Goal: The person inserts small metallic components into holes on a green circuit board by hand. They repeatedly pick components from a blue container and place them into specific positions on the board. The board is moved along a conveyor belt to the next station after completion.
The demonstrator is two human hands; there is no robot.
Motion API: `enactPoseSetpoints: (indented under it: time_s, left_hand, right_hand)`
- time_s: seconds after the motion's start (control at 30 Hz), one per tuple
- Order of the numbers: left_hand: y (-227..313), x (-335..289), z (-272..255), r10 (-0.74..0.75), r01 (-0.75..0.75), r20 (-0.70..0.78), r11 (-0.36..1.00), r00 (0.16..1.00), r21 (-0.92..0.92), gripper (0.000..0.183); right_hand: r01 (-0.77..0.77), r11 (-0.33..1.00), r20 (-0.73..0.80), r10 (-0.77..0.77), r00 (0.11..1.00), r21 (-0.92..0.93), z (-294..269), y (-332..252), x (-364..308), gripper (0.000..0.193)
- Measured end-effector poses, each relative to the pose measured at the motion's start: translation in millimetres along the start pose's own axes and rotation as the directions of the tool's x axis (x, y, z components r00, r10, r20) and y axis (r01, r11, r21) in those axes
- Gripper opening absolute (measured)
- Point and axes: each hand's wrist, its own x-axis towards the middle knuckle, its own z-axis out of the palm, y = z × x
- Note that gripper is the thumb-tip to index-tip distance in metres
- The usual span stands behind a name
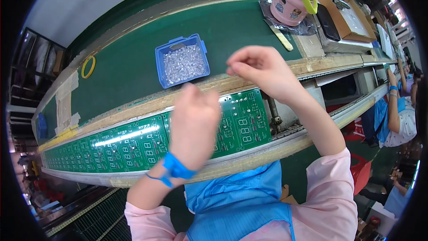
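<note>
Hands work above a long row of green circuit boards [249, 129] in the head view, the one camera I follow from afar. The boards run from the left of the frame to just right of center, lying end to end along a rail [240, 150], seemingly so that they keep in line. Beyond a wooden strip [133, 110], near the upper center, a blue bin [159, 68] holds a heap of small clear parts [185, 64]; I judge it is set there so both hands reach it with little travel. At upper right, a pink jug [287, 6] stands on a plastic bag [266, 12], presumably parked aside from the hands' path. The left hand [195, 122], rising from the lower left with a blue wristband [175, 169] behind it, hangs over the boards, its back toward me and its fingertips near the bin's lower edge; motion blurs it, and I cannot tell how wide its fingers stand or whether they hold anything. The right hand [256, 68] comes up from the lower right, forearm slanting inward, wrist bent toward the left of the frame, just right of the bin. Its fingers curl in toward the thumb, the space between them narrow; whether a tiny part sits there, I cannot tell.
</note>
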Motion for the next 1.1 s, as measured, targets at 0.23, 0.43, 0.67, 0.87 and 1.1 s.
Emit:
enactPoseSetpoints:
  time_s: [0.23, 0.43, 0.67, 0.87, 1.1]
  left_hand:
    - [-84.6, 39.8, 3.6, -0.033, 0.109, -0.228, 0.939, 0.973, 0.327, 0.012]
    - [-94.0, 37.2, 18.6, -0.150, 0.187, -0.142, 0.934, 0.979, 0.305, 0.014]
    - [-92.9, 35.9, 19.6, -0.117, 0.180, -0.224, 0.941, 0.968, 0.285, 0.009]
    - [-98.8, 35.2, 19.4, -0.071, 0.142, -0.294, 0.963, 0.953, 0.228, 0.009]
    - [-97.7, 32.7, 11.3, -0.029, 0.086, -0.350, 0.985, 0.936, 0.149, 0.010]
  right_hand:
    - [-0.220, 0.958, 0.046, 0.215, 0.975, 0.185, -14.3, 16.4, -50.5, 0.014]
    - [-0.181, 0.967, 0.101, 0.165, 0.981, 0.179, -15.4, 28.3, -65.2, 0.013]
    - [-0.028, 0.991, 0.124, 0.012, 0.992, 0.131, -12.0, 36.2, -66.5, 0.009]
    - [0.071, 0.996, 0.120, -0.065, 0.991, -0.046, -7.8, 33.2, -65.8, 0.008]
    - [0.236, 0.865, 0.128, -0.200, 0.971, -0.443, -7.6, 31.5, -59.0, 0.008]
